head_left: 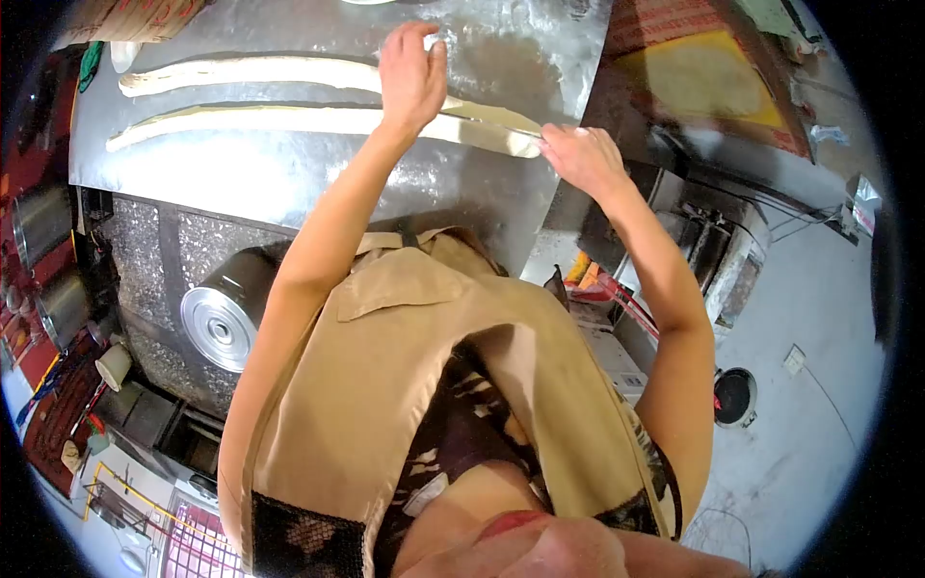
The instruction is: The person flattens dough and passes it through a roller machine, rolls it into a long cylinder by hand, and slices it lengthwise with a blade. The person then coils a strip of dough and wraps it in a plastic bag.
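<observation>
Two long, pale dough strips lie side by side across a shiny metal tabletop. The farther dough strip (251,70) passes under my left hand (412,82), whose fingers are bent and whose thumb stands apart; nothing shows in it. Closer to my body, the other dough strip (260,119) stretches to the right, ending at my right hand (583,159). The fingers of that hand are closed at the strip's end. A thin dark line runs from them along the dough toward my left hand; whether it is a blade or a gap, I cannot tell.
The metal tabletop (231,164) has flour smears at its far right. Below its near edge stands a metal pot with a lid (220,328). A board with a yellow patch (703,77) lies to the right. On the floor at right is a round dark object (735,397).
</observation>
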`<state>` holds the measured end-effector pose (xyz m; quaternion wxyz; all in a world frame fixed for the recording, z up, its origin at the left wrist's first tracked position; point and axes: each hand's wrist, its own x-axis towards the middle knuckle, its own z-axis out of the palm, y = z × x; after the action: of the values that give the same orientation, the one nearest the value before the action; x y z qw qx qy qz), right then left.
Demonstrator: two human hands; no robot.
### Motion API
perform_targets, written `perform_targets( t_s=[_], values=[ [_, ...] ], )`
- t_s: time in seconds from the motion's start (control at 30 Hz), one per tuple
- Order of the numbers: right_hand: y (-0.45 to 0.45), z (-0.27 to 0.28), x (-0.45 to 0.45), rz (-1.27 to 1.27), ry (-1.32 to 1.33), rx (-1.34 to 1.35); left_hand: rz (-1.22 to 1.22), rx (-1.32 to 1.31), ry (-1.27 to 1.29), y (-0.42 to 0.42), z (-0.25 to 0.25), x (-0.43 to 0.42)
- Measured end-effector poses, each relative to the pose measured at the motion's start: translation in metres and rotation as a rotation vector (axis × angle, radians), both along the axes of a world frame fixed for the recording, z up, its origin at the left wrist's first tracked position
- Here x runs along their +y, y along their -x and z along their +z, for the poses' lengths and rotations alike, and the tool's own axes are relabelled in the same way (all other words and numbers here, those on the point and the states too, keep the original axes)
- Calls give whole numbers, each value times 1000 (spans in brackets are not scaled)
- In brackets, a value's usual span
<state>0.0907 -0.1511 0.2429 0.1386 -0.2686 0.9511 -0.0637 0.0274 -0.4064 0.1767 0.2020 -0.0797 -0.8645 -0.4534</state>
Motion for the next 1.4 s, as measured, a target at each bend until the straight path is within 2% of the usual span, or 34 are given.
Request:
perform_targets(
  t_s=[0.13, 0.3, 0.63, 0.77, 0.87, 1.07, 1.17, 1.23, 1.27, 1.37, 1.4],
  values=[
    [5, -6, 0, 7, 2, -30, -1, -142, 54, 0, -20, 18],
    [10, -6, -4, 16, -6, -85, 17, -136, 155, 2, -39, 24],
    [16, -21, 1, 98, -114, -175, 43, -157, 226, -6, -41, 31],
    [15, -30, 6, 48, -144, -257, 36, -203, 253, -7, -39, 38],
    [14, -32, 7, 58, -147, -268, 63, -211, 369, -9, -37, 42],
    [22, -37, 3, 81, -212, -385, 14, -233, 304, -7, -43, 35],
    [17, -56, 15, 82, -147, -312, 28, -251, 336, -7, -45, 41],
    [2, -93, 37, 106, 56, -105, -2, -230, 365, -23, -38, 52],
    [-2, -101, 39, 167, 45, 106, -9, -193, 390, -24, -36, 56],
    [-10, -104, 40, 91, 43, 77, 62, -186, 339, -20, -35, 59],
    [-9, -101, 40, 55, 130, 32, 17, -151, 315, -18, -35, 58]
  ],
)
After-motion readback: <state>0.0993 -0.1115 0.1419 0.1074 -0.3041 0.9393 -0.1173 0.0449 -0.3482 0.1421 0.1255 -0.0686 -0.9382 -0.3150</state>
